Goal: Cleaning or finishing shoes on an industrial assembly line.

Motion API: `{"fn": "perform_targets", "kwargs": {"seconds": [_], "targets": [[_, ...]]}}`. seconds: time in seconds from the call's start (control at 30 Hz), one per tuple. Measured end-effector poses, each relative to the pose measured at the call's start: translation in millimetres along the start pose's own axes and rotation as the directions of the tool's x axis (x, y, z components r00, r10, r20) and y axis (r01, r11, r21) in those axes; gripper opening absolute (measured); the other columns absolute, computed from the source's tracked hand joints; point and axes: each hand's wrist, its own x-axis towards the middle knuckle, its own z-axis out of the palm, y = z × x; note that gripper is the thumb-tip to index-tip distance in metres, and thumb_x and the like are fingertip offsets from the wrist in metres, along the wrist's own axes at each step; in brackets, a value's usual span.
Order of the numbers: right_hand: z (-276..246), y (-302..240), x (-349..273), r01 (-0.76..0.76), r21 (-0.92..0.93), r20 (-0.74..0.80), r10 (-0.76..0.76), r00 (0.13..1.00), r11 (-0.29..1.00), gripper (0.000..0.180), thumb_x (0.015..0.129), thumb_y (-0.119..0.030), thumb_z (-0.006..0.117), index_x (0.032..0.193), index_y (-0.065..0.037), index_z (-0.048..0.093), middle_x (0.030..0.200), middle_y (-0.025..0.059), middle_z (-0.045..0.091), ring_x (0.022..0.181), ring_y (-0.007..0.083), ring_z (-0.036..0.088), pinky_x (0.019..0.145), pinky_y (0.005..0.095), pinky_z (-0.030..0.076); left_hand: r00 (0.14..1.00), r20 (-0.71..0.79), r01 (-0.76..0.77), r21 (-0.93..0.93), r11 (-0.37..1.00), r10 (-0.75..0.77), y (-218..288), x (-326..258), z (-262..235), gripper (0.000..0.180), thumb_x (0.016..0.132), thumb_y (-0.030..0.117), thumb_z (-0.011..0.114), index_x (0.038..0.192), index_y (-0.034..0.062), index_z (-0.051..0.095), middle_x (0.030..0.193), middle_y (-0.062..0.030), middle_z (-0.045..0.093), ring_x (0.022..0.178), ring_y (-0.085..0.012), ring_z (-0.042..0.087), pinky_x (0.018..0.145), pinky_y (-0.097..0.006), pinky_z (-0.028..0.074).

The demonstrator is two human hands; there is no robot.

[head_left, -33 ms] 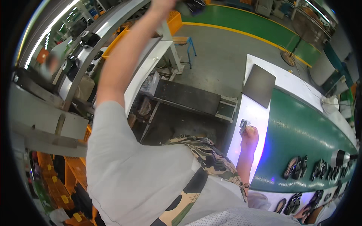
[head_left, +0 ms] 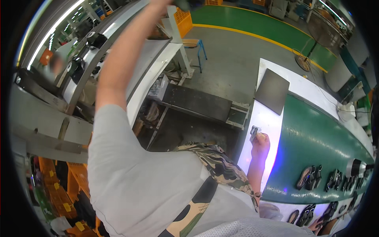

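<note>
Grey piece (head_left: 254, 132): in the right hand (head_left: 261, 143), pinched between thumb and fingers, over the white ledge (head_left: 267, 118). Contact between hand and ledge cannot be told.

Right arm: forearm rises from below the grip, elbow low, fingers directed up and left. Violet light falls on forearm and ledge.

Left hand (head_left: 161, 3): far up and left of the grip, cut by the upper edge, arm stretched out at full reach across the workbench (head_left: 152, 59), part of which it hides. A dark item (head_left: 188, 4) shows next to it; state of that grip cannot be told.

Just above the right grip: a dark mat (head_left: 272, 91), flat on the ledge, apart from the hand. Right of it: the green belt (head_left: 316, 134), with sandals (head_left: 311, 177) below right. Left of it, lower: a dark bench (head_left: 197, 99). Farther up and left: a stool (head_left: 191, 42). Well beyond, up and right: a fan (head_left: 323, 31).
</note>
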Motion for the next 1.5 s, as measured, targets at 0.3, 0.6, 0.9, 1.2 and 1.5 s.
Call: {"fn": "perform_targets", "kwargs": {"seconds": [0.3, 0.6, 0.9, 1.2, 1.5], "targets": [[-2.4, -4.9, -12.6, -0.067, -0.035, -0.007, 0.067, 0.998, 0.997, 0.014, 0.084, 0.002, 0.064, 0.088, -0.006, 0.054, 0.081, 0.0060, 0.060, 0.071, 0.0177, 0.060, 0.065, 0.0324, 0.052, 0.939, -0.143, 0.275, 0.859, 0.432, -0.313, -57.0, 130.2, -289.9, 0.056, 0.068, 0.045, 0.080, 0.101, 0.0004, 0.071, 0.097, -0.0152, 0.071, 0.089, -0.0258, 0.068, 0.081, -0.037, 0.051], [-52.3, -16.0, -47.8, 0.056, -0.133, -0.315, -0.096, 0.944, 0.989, 0.018, 0.078, -0.007, 0.073, 0.086, -0.006, 0.058, 0.077, 0.0036, 0.061, 0.067, 0.0147, 0.062, 0.059, 0.0294, 0.052, 0.950, -0.006, -0.038, 0.990, -0.135, -0.313, -134.9, 114.9, -90.2, 0.047, 0.083, 0.038, 0.059, 0.114, 0.0042, 0.068, 0.121, -0.0207, 0.064, 0.117, -0.0378, 0.058, 0.097, -0.045, 0.046], [-74.5, -39.5, -128.6, 0.206, -0.187, -0.536, -0.275, 0.798, 0.961, 0.019, 0.082, -0.013, 0.073, 0.090, -0.008, 0.056, 0.082, 0.0024, 0.062, 0.070, 0.0105, 0.058, 0.061, 0.0244, 0.047, 0.620, 0.702, -0.405, 0.668, 0.624, -0.350, -238.1, -18.9, 283.3, 0.069, 0.072, 0.055, 0.074, 0.116, 0.0022, 0.069, 0.117, -0.0161, 0.068, 0.113, -0.0271, 0.062, 0.095, -0.037, 0.047], [-85.4, -49.6, -233.0, 0.407, -0.254, -0.795, -0.429, 0.430, 0.878, 0.021, 0.077, -0.007, 0.077, 0.087, -0.006, 0.058, 0.078, -0.0001, 0.059, 0.068, 0.0079, 0.053, 0.059, 0.0238, 0.042, -0.225, 0.864, 0.198, 0.494, 0.847, -0.451, -171.8, -421.9, 605.4, 0.067, 0.073, 0.058, 0.077, 0.105, -0.0002, 0.066, 0.078, -0.0096, 0.066, 0.070, -0.0198, 0.063, 0.059, -0.033, 0.047], [-73.4, 4.8, -280.5, 0.483, -0.210, -0.972, -0.235, -0.008, 0.850, 0.022, 0.077, -0.004, 0.076, 0.084, -0.008, 0.055, 0.076, -0.0017, 0.056, 0.066, 0.0068, 0.051, 0.060, 0.0220, 0.042, -0.089, 0.972, -0.361, -0.233, 0.903, 0.215, -15.7, -623.6, 720.2, 0.087, 0.073, 0.054, 0.075, 0.139, 0.0069, 0.046, 0.148, -0.0186, 0.040, 0.129, -0.0314, 0.047, 0.103, -0.052, 0.040]]}}
